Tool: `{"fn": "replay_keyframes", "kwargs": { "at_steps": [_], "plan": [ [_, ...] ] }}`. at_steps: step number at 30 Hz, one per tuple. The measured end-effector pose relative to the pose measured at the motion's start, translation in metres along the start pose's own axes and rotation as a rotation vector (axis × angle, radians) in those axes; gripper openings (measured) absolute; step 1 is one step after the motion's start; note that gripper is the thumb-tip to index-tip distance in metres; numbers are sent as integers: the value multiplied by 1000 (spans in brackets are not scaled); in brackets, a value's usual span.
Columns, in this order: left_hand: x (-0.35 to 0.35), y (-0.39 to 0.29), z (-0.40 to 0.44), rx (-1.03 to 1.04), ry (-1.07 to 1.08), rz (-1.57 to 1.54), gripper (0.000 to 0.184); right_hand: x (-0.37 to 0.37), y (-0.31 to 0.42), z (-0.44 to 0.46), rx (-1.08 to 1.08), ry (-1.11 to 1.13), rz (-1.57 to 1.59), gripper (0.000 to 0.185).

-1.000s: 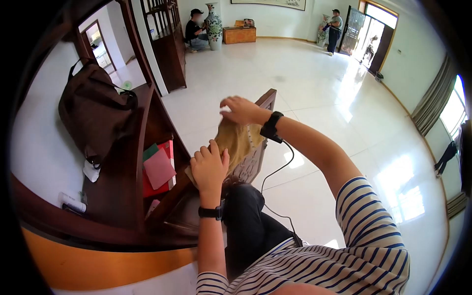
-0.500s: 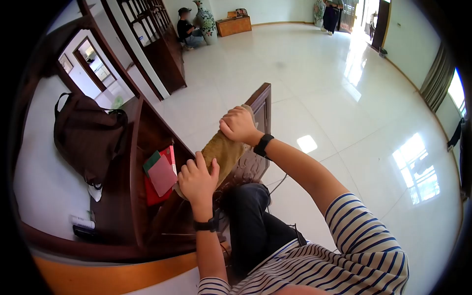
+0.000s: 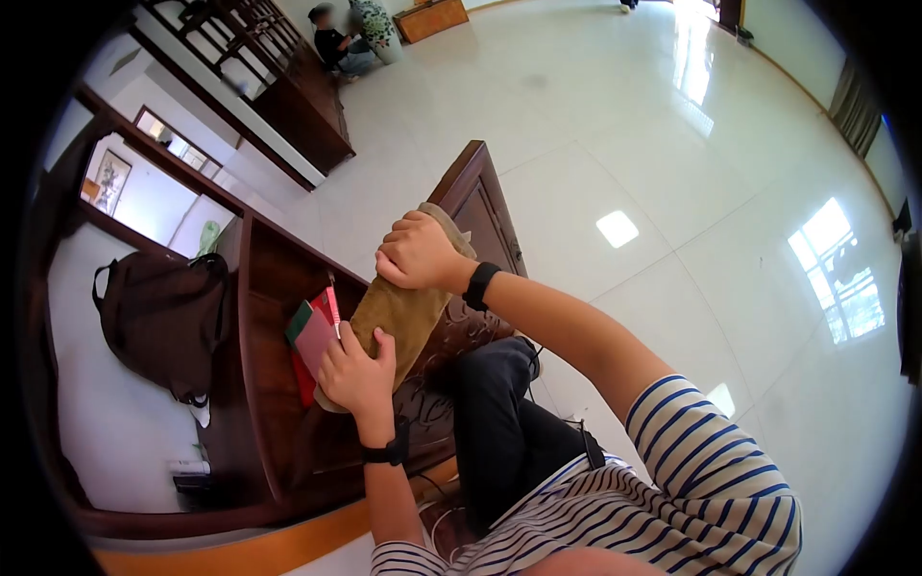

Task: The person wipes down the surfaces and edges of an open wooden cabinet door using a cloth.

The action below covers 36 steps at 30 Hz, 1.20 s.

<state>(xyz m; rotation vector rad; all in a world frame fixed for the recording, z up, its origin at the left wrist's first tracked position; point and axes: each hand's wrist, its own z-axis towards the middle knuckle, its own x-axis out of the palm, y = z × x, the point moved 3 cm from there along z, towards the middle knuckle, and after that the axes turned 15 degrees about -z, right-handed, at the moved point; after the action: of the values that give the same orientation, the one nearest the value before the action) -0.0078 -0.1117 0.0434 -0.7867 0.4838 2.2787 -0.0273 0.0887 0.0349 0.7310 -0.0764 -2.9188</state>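
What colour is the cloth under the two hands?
The cloth is yellowish brown; the head view shows it.

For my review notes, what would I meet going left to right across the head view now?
Dark brown bag, left hand, right hand, black right wristband, window reflection. The tan cloth overlaps both hands, so it is left out.

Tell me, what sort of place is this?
Probably a big living room or hall in someone's home. You can see a wide, shiny tiled floor, a large patterned floor vase and a dark wooden cabinet with a bag on it.
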Motion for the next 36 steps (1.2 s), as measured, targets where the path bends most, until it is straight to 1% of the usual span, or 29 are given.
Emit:
{"fn": "replay_keyframes", "kwargs": {
  "at_steps": [2,3,5,6,8,9,10,11,12,15,17,20,22,24,25,26,28,30,32,33,34,35,36],
  "plan": [
    [2,-2,1,-32,-30,23,41,-2,2,-2,18,-24,22,31],
    [2,-7,3,-25,-26,22,41,-3,2,-3,8,2,22,30],
    [7,-18,10,-112,87,99,40,-7,1,-1,-4,24,6,29],
    [12,-25,15,-104,82,88,40,-9,2,-2,8,41,5,30],
    [28,-42,31,-60,16,65,29,-10,6,-3,28,56,-27,30],
    [37,-47,40,-62,60,40,26,-6,6,-4,30,58,-36,31],
    [44,-50,46,-32,48,2,26,-10,4,-3,33,58,-51,32],
    [52,-47,49,-63,79,-36,26,-15,2,-4,-6,91,-18,32],
    [54,-44,49,-100,120,-63,26,-19,1,-4,6,94,-44,32],
    [52,-40,45,-24,93,-34,28,-17,5,-2,-27,171,-104,36],
    [48,-39,42,29,79,-37,31,-16,7,-3,-18,168,-125,36],
    [41,-38,41,42,63,-96,29,-22,10,-3,4,194,-133,36],
    [41,-39,40,33,70,-89,28,-21,9,-3,4,161,-135,35],
    [41,-39,39,15,22,-103,27,-18,8,-4,-8,190,-139,37],
    [39,-38,40,18,-36,-180,25,-18,7,-3,0,180,-161,35],
    [43,-35,41,-21,-37,-180,25,-17,5,-2,1,173,-178,33],
    [50,-32,41,-45,-39,-324,25,-10,0,2,34,386,-406,28],
    [71,-23,36,-68,5,-365,29,8,-2,-2,-141,367,-541,23],
    [74,-3,22,-39,-31,-352,35,23,1,-5,-177,296,-520,22],
    [71,9,10,-62,3,-319,40,32,1,-9,-173,268,-523,20],
    [64,22,-2,-93,1,-311,40,31,5,-10,-152,237,-532,19],
    [53,34,-16,-90,-22,-324,40,29,10,-12,-232,232,-508,20],
    [41,36,-21,-78,-50,-335,40,23,7,-13,-248,231,-503,20]
  ]
}}
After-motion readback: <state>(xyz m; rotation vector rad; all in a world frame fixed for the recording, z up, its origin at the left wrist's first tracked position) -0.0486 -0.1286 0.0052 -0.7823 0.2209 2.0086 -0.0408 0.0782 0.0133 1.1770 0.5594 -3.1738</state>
